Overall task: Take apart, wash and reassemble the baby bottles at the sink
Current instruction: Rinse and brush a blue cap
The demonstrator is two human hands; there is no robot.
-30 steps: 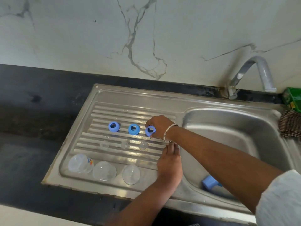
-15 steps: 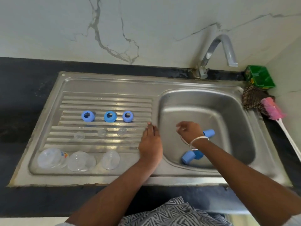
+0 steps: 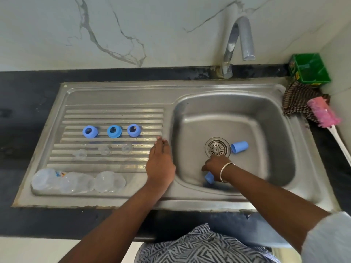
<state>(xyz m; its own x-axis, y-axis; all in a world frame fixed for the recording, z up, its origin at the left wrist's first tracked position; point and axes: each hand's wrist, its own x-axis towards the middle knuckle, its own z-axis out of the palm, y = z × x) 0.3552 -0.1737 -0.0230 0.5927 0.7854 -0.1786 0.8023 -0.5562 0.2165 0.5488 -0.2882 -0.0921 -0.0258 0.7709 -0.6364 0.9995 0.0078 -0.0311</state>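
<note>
My left hand point(image 3: 160, 164) rests flat on the sink's point(image 3: 117, 92) drainboard, steadying me. Right hand point(image 3: 216, 165) reaches into the basin over a blue cap point(image 3: 209, 177); can't tell if it's gripped yet. 2nd cap point(image 3: 239, 147) lies by the drain.

The brushed stainless-steel sink point(image 3: 266, 114) had a dull satin sheen, its ribbed draining board point(image 3: 114, 116) catching soft glare. Three matt blue plastic collar rings point(image 3: 113, 131) stood on the ribs, beside three clear, seemingly silicone teats point(image 3: 104, 150). The transparent plastic bottle bodies point(image 3: 76, 182) looked smooth and faintly cloudy. The curved metal tap point(image 3: 238, 44) was polished, the marble-patterned wall point(image 3: 133, 25) glossy, the checked brown cloth point(image 3: 298, 99) coarse, and the pink brush head point(image 3: 322, 112) fuzzy.
</note>
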